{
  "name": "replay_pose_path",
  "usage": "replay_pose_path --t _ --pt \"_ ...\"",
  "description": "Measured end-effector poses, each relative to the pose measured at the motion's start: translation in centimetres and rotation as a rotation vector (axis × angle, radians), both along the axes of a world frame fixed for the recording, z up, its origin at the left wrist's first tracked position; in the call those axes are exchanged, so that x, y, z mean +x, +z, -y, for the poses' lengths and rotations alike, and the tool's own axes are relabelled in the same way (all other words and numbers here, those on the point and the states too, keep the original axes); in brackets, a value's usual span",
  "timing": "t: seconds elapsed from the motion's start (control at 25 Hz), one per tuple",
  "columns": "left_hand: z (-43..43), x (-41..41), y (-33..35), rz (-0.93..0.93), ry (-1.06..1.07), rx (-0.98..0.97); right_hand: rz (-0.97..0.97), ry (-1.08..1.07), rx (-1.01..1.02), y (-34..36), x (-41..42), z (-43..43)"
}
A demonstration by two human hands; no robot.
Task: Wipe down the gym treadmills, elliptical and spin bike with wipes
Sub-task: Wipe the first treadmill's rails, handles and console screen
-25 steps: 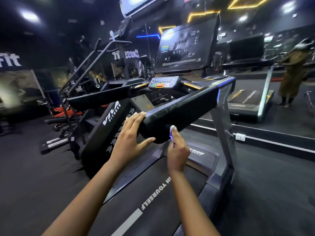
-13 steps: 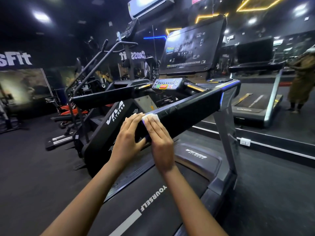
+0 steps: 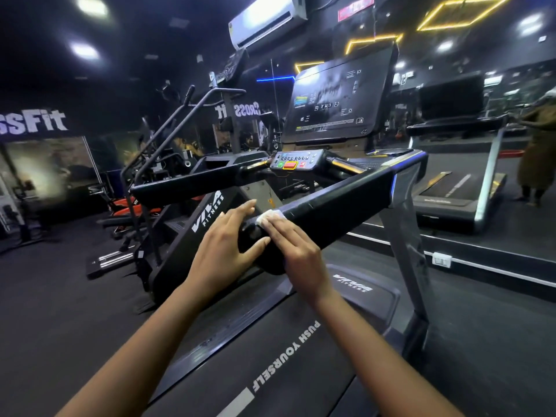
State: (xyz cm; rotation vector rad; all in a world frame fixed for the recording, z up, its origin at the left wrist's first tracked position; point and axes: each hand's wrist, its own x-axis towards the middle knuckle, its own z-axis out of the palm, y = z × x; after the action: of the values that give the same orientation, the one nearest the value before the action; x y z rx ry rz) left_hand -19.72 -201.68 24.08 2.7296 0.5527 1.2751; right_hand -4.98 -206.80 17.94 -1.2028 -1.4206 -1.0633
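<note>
I stand on a black treadmill whose belt [image 3: 270, 365] reads PUSH YOURSELF. Its right handrail [image 3: 337, 206] runs from near me up to the console [image 3: 296, 162] and screen [image 3: 337, 100]. My right hand [image 3: 296, 251] lies flat on the near end of that rail, straight fingers pressing a white wipe [image 3: 270, 217] onto its top. My left hand [image 3: 222, 254] rests against the rail's left side, fingers straight, thumb under the end cap. The left handrail [image 3: 192, 185] is untouched.
A stair climber [image 3: 192, 224] marked VIVA FITNESS stands close on the left, with more machines behind it. A mirror wall ahead shows a second treadmill [image 3: 460, 188] and a person [image 3: 535, 152] at the right edge. Dark floor lies on both sides.
My right hand came up from under the rail's end onto its top with the wipe, then slid slightly along the rail. My left hand stayed at the rail's end.
</note>
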Motion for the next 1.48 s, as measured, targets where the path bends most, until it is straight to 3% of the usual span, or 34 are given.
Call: replay_pose_path --t 0.16,0.32,0.48,0.68,0.84,1.0,1.12,1.2,1.36,1.48 --pt "-0.8 2.8 3.6 -0.304 0.053 0.128 -0.106 -0.134 0.015 0.6 4.7 -0.9" --pt "-1.5 4.5 3.4 -0.498 0.101 0.050 -0.251 -0.220 -0.049 0.9 9.0 -1.4" --pt "-2.1 4.7 3.0 -0.518 0.109 0.056 -0.528 -0.163 0.106 1.0 8.5 -0.9" --pt "-2.4 4.6 2.9 -0.508 0.074 0.066 -0.491 0.012 0.189 -4.3 -2.5 -1.0" --pt "-2.7 4.6 2.9 -0.492 0.052 0.060 -0.527 -0.097 0.219 -6.1 0.0 -3.0" --pt "-2.8 4.6 2.8 -0.486 0.046 0.040 -0.748 -0.190 0.260 -7.1 3.9 -3.4" --pt "-2.8 4.6 2.8 -0.482 0.047 0.041 -0.968 -0.135 0.350 -5.9 5.8 -2.8" --pt "-2.8 4.6 2.8 -0.482 0.051 0.033 -0.924 -0.089 0.366 -4.6 3.0 -2.3" --pt "-2.6 4.6 2.8 -0.473 0.063 0.041 -0.515 0.006 0.275 -4.6 -3.0 -2.0" --pt "-2.5 4.7 2.7 -0.482 0.091 0.037 -0.551 -0.072 0.304 -4.5 1.3 -3.5"
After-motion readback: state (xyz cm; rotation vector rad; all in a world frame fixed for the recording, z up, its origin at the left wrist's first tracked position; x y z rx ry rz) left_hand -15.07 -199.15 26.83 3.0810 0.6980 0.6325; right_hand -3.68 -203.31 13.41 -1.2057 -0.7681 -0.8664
